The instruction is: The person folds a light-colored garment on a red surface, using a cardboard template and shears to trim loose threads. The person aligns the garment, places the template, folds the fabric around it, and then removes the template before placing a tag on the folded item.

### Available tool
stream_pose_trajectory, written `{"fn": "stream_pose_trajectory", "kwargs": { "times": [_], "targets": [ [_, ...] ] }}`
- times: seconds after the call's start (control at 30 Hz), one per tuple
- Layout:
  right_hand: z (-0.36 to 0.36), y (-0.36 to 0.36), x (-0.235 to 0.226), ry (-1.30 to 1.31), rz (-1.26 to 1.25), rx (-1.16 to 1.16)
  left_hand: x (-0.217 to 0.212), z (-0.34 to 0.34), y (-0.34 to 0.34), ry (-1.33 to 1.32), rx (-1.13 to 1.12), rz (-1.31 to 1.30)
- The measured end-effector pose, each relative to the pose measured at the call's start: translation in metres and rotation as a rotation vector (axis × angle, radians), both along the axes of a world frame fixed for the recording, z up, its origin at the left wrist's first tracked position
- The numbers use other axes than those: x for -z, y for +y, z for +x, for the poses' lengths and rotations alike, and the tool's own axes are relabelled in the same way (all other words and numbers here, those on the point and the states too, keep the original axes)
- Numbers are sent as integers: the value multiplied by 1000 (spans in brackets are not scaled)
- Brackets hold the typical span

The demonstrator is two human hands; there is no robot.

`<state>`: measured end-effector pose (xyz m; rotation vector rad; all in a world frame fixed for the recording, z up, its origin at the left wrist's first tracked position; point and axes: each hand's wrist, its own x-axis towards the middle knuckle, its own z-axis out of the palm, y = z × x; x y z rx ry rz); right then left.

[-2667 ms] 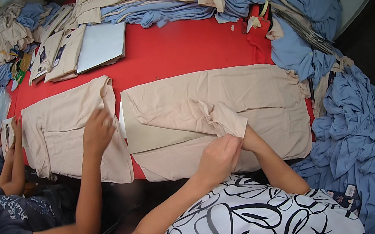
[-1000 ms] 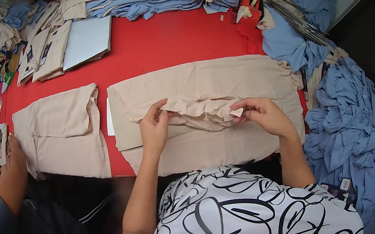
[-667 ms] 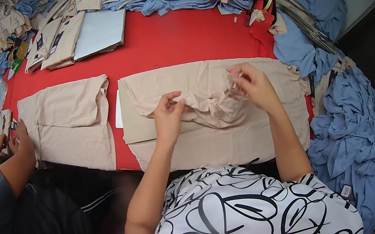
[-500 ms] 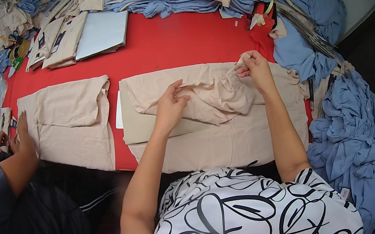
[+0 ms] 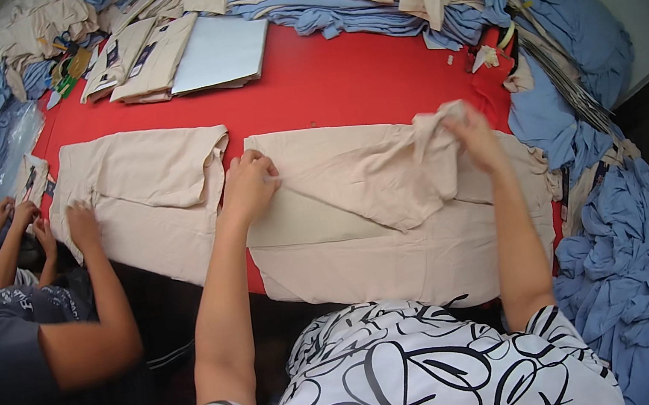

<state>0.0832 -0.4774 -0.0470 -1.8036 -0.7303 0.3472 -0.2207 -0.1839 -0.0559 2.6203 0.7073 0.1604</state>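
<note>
In front of me a beige shirt lies partly folded on the red table. A stiff tan board shows between its layers. At the left edge of the shirt my left hand is closed, pinching the edge of the loose upper layer. My right hand, slightly blurred, grips the gathered end of that loose part, which looks like a sleeve. Between the two hands the cloth is drawn out at a slant, creased toward the right.
Another folded beige garment lies to the left, a co-worker's hand at its edge. Folded packs and a stack of pale sheets lie beyond on the red table. Blue garments heap up at right.
My left hand has moved left to the shirt's edge and closed on the cloth. The bunched sleeve is now stretched out flatter. The view has shifted; more people's arms show at left.
</note>
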Motion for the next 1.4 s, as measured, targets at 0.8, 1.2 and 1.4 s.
{"fn": "stream_pose_trajectory", "kwargs": {
  "times": [0.8, 1.2, 1.4],
  "targets": [
    [154, 86, -178, -162, -29, -5, -48, 109, 62, -282, -107, -386],
    [-99, -81, -48, -424, -599, -572, 26, 7, 2, -306, 88, 74],
    [-127, -110, -4, -96, -413, -140, 14, 7, -37, -419, 18, 187]
  ]
}}
